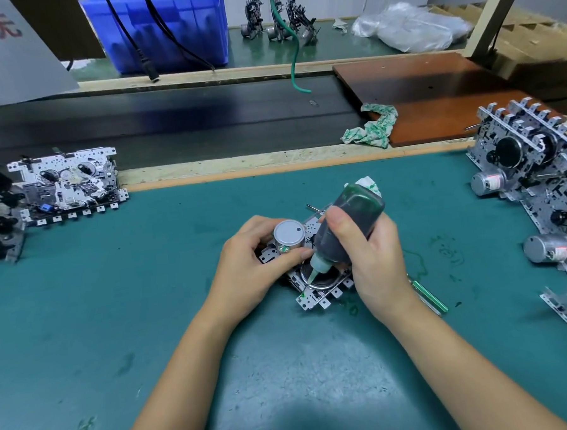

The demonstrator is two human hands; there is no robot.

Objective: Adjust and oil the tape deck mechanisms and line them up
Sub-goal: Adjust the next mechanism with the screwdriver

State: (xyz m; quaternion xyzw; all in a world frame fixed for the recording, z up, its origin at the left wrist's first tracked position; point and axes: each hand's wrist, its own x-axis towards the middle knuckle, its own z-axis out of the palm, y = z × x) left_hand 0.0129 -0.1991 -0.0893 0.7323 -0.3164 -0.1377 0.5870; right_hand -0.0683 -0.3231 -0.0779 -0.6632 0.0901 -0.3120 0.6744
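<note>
A metal tape deck mechanism (313,298) lies on the green mat (149,304) at the centre. My left hand (245,269) grips it around its silver motor can (289,234). My right hand (373,259) is closed on a dark green oil bottle (351,221), tilted nozzle-down, with the pale tip touching the round flywheel area of the mechanism. A wad of cloth sits at the bottle's upper end. One finished-looking mechanism (67,186) lies flat at the left edge. Several mechanisms (532,165) stand in a row at the right.
A green-handled tool (429,294) lies just right of my right wrist. A green-patterned rag (371,128) rests on a brown board (433,95) beyond the mat. A dark conveyor strip (172,118) runs across behind; a blue bin (167,30) and more mechanisms (278,21) stand farther back.
</note>
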